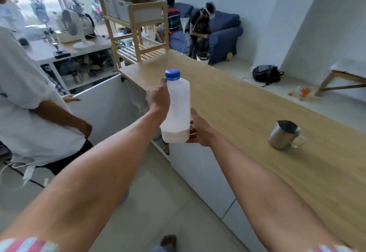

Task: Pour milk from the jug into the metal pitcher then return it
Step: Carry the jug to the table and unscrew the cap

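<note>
Holding the capped jug (176,109) in mid-air, left hand (157,98) gripping its neck, right hand (199,130) fingers cupping the base; the cap could delay pouring into the pitcher (283,134) on the desk (247,113).

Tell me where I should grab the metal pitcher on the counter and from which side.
Probably take the metal pitcher by its loop handle, which sticks out to the right on the wooden counter, so come in from the right. It stands upright with its spout pointing left and nothing beside it. Both the left hand and right hand are busy holding the milk jug.
</note>
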